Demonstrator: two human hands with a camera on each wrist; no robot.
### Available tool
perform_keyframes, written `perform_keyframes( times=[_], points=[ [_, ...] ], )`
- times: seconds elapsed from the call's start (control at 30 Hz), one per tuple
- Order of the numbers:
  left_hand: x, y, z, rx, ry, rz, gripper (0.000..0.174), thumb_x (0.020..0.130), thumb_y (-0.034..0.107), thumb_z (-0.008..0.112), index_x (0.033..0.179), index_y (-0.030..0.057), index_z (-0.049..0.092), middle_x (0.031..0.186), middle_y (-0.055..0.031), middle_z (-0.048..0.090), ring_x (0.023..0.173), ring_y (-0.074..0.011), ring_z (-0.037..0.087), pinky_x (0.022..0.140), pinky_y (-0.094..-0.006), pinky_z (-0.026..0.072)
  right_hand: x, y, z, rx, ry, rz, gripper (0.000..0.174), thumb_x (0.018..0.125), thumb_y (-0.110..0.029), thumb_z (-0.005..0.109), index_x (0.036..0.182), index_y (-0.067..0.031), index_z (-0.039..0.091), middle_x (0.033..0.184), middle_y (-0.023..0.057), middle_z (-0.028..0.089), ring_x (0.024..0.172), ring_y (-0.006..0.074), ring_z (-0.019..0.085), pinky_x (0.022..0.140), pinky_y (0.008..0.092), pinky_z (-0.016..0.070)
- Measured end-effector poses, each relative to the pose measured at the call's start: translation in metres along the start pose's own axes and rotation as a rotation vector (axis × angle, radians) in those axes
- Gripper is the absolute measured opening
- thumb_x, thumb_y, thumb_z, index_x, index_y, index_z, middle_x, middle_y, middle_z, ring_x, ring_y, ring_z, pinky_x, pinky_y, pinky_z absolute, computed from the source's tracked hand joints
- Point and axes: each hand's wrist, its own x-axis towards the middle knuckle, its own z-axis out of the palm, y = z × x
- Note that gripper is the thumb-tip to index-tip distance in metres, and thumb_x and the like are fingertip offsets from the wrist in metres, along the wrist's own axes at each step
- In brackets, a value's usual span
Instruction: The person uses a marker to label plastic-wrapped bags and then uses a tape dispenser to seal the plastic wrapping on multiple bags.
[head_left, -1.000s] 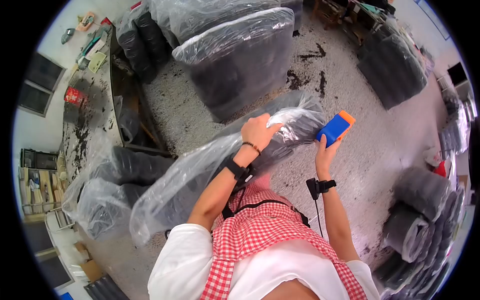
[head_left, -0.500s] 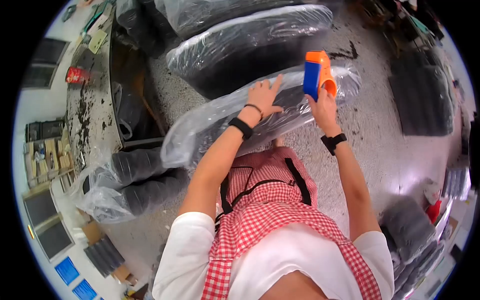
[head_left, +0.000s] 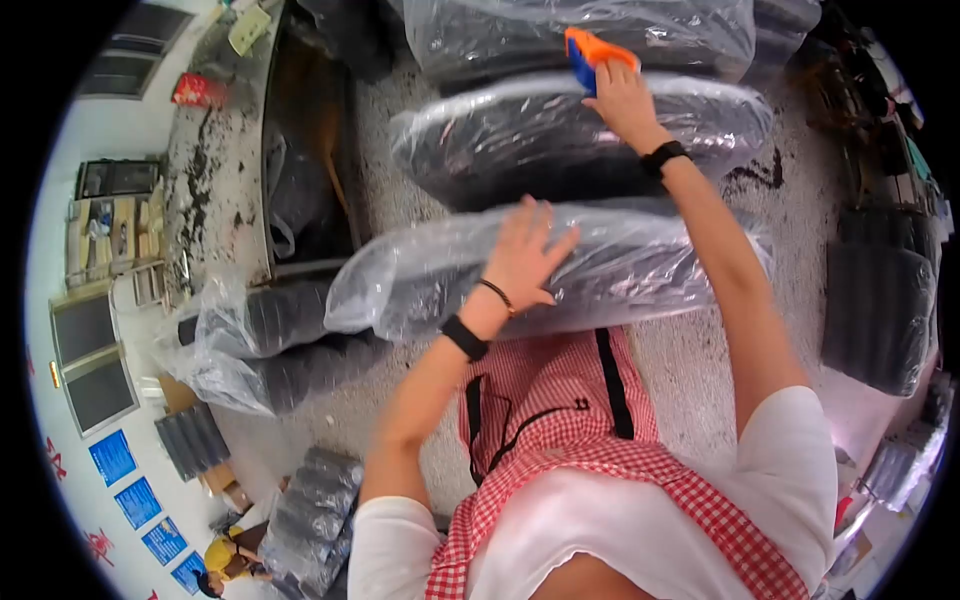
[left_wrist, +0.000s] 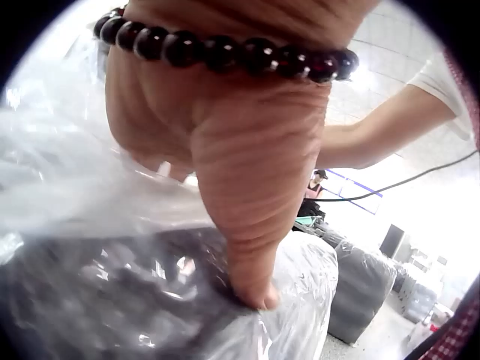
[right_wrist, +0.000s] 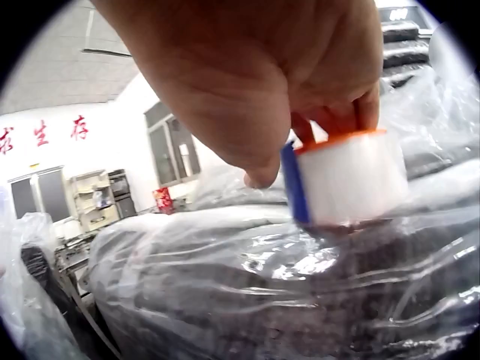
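My left hand [head_left: 522,258], fingers spread, rests on the nearest plastic-wrapped dark bundle [head_left: 640,265], which lies crosswise in front of my apron. In the left wrist view the thumb [left_wrist: 253,274] presses on the clear film. Farther ahead, my right hand [head_left: 625,108] grips a blue and orange tape dispenser [head_left: 594,48] over a second wrapped bundle [head_left: 480,150]. A wide whitish tape roll [right_wrist: 352,184] shows on it in the right wrist view, close over the film. Part of the dispenser is hidden behind my fingers.
A worktop [head_left: 205,190] with dark scraps stands at the left. More wrapped bundles lie at the left [head_left: 265,325], behind [head_left: 640,45], and at the right [head_left: 880,300]. A person in yellow [head_left: 228,556] is at the lower left, by another wrapped stack [head_left: 310,515].
My right hand has carried the tape dispenser forward, to above the second bundle. My left hand has loosened its hold on the gathered film and now lies spread on the nearest bundle. My view has shifted.
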Motion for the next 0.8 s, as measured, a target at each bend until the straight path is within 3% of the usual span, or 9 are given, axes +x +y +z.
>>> perform_keyframes(
  times=[0.1, 0.17, 0.23, 0.3, 0.37, 0.47, 0.63, 0.7, 0.8],
  points=[
    [-0.041, -0.060, -0.031, 0.335, -0.039, -0.274, 0.099, 0.061, 0.042, 0.078, 0.143, 0.0174, 0.029, 0.124, -0.0262, 0.048, 0.120, -0.0356, 0.046, 0.097, -0.0630, 0.0254, -0.034, -0.063, -0.062, 0.548, -0.220, -0.061, 0.081, 0.063, -0.041, 0.076, 0.122, 0.0048, 0.045, 0.118, 0.0208, 0.052, 0.107, 0.0361, 0.051, 0.088, 0.0415, 0.0436],
    [-0.064, -0.111, -0.025, 0.154, -0.456, -0.361, 0.088, 0.061, 0.042, 0.080, 0.135, 0.0144, 0.041, 0.099, -0.0191, 0.064, 0.098, -0.0310, 0.062, 0.088, -0.0556, 0.0407, -0.074, -0.111, -0.073, 0.679, -0.307, -0.280, 0.088, 0.061, -0.044, 0.077, 0.126, 0.0035, 0.043, 0.120, 0.0233, 0.051, 0.110, 0.0372, 0.051, 0.093, 0.0419, 0.0408],
    [-0.095, -0.130, -0.007, -0.067, -0.504, -0.079, 0.069, 0.064, 0.045, 0.077, 0.119, 0.0088, 0.056, 0.077, -0.0111, 0.067, 0.077, -0.0282, 0.066, 0.073, -0.0439, 0.0487, -0.088, -0.146, -0.079, 0.517, -0.424, -0.295, 0.084, 0.062, -0.047, 0.075, 0.123, 0.0015, 0.045, 0.117, 0.0217, 0.054, 0.109, 0.0365, 0.051, 0.093, 0.0412, 0.0406],
    [-0.102, -0.135, -0.029, -0.130, -0.486, 0.038, 0.048, 0.073, 0.045, 0.072, 0.096, 0.0046, 0.064, 0.074, -0.0104, 0.065, 0.075, -0.0240, 0.066, 0.065, -0.0344, 0.0496, -0.094, -0.170, -0.087, 0.584, -0.606, -0.266, 0.078, 0.062, -0.048, 0.075, 0.117, 0.0002, 0.049, 0.108, 0.0215, 0.058, 0.103, 0.0356, 0.055, 0.088, 0.0419, 0.0431],
    [-0.115, -0.150, -0.023, -0.925, -0.807, -0.229, 0.041, 0.077, 0.042, 0.070, 0.090, 0.0028, 0.065, 0.067, -0.0092, 0.061, 0.065, -0.0192, 0.062, 0.060, -0.0355, 0.0474, -0.107, -0.187, -0.093, 0.664, -0.816, -0.244, 0.072, 0.062, -0.049, 0.075, 0.111, -0.0012, 0.053, 0.100, 0.0214, 0.061, 0.098, 0.0346, 0.058, 0.083, 0.0427, 0.0456],
    [-0.150, -0.177, 0.008, -0.912, -0.781, -0.138, 0.043, 0.080, 0.043, 0.067, 0.084, 0.0010, 0.066, 0.064, -0.0067, 0.061, 0.062, -0.0163, 0.060, 0.057, -0.0320, 0.0464, -0.125, -0.188, -0.092, 0.948, -1.174, -0.145, 0.043, 0.063, -0.033, 0.078, 0.087, -0.0012, 0.065, 0.069, 0.0229, 0.062, 0.071, 0.0395, 0.062, 0.063, 0.0456, 0.0488],
    [-0.175, -0.164, -0.025, -0.540, -0.921, -0.506, 0.035, 0.080, 0.038, 0.065, 0.075, 0.0037, 0.067, 0.075, -0.0081, 0.064, 0.073, -0.0225, 0.061, 0.068, -0.0338, 0.0470, -0.124, -0.189, -0.070, 1.155, -1.701, -0.094, 0.047, 0.065, -0.029, 0.079, 0.092, 0.0057, 0.064, 0.081, 0.0151, 0.068, 0.073, 0.0259, 0.065, 0.066, 0.0375, 0.0483],
    [-0.157, -0.100, -0.038, 0.590, -0.037, -0.274, 0.024, 0.078, 0.029, 0.061, 0.087, 0.0075, 0.068, 0.092, -0.0115, 0.062, 0.091, -0.0261, 0.058, 0.083, -0.0426, 0.0433, -0.136, -0.191, -0.063, 1.195, -1.741, -0.102, 0.049, 0.064, -0.030, 0.080, 0.091, 0.0069, 0.064, 0.081, 0.0133, 0.068, 0.073, 0.0232, 0.064, 0.066, 0.0367, 0.0483],
    [-0.116, 0.006, 0.010, 0.061, 0.259, -0.124, 0.048, 0.081, 0.025, 0.057, 0.123, 0.0032, 0.049, 0.100, -0.0099, 0.055, 0.096, -0.0234, 0.053, 0.095, -0.0470, 0.0357, -0.128, -0.191, -0.078, 1.125, -1.685, -0.131, 0.045, 0.064, -0.030, 0.079, 0.086, 0.0062, 0.063, 0.078, 0.0155, 0.067, 0.071, 0.0257, 0.063, 0.066, 0.0381, 0.0475]
  ],
)
